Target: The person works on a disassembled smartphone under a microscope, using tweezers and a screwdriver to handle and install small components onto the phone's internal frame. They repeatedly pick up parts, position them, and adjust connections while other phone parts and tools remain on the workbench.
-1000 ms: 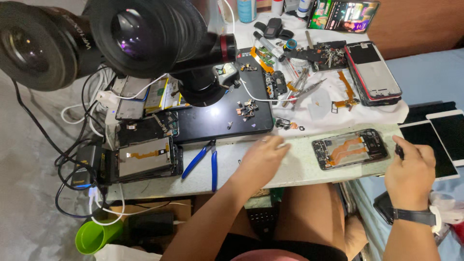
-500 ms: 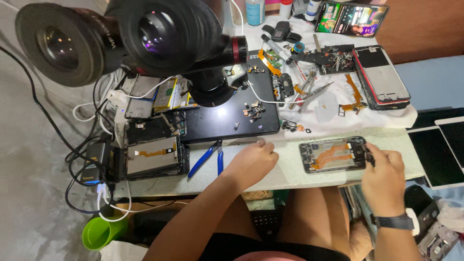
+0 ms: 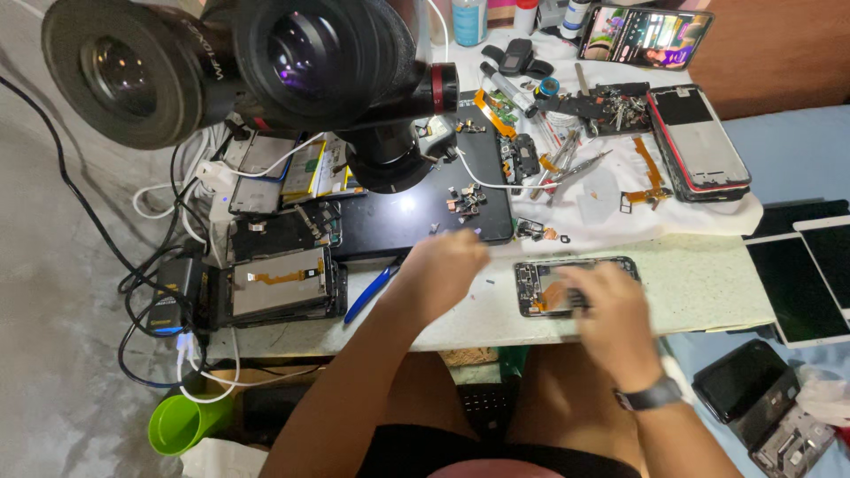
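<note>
- At the far left a green cup [image 3: 181,423] stands on the floor below the desk [image 3: 708,292], under a tangle of black and white cables [image 3: 150,265]
- A stack of opened phone frames [image 3: 274,283] lies at the desk's left edge, with blue-handled pliers [image 3: 372,292] just beside it
- A microscope [image 3: 266,53] hangs over a black mat [image 3: 416,208] strewn with tiny parts
- The left hand [image 3: 440,273] rests loosely curled, palm down, at the mat's front edge; the blur hides whether it holds anything
- The opened phone [image 3: 567,285] lies flat at the desk's front, right of centre, back cover off, showing a dark frame, small boards and an orange flex ribbon
- It looks light and stiff in the frame but fragile inside; it is best gripped by the long outer edges, clear of the ribbon and the boards
- The right hand [image 3: 615,319], a watch on its wrist, covers the phone's right half with fingers bent down into it; whether it pinches a tool cannot be told
- Further right, a red-edged phone [image 3: 699,142] lies on a white cloth [image 3: 611,190], and tablets [image 3: 819,274] sit beyond the desk's edge
</note>
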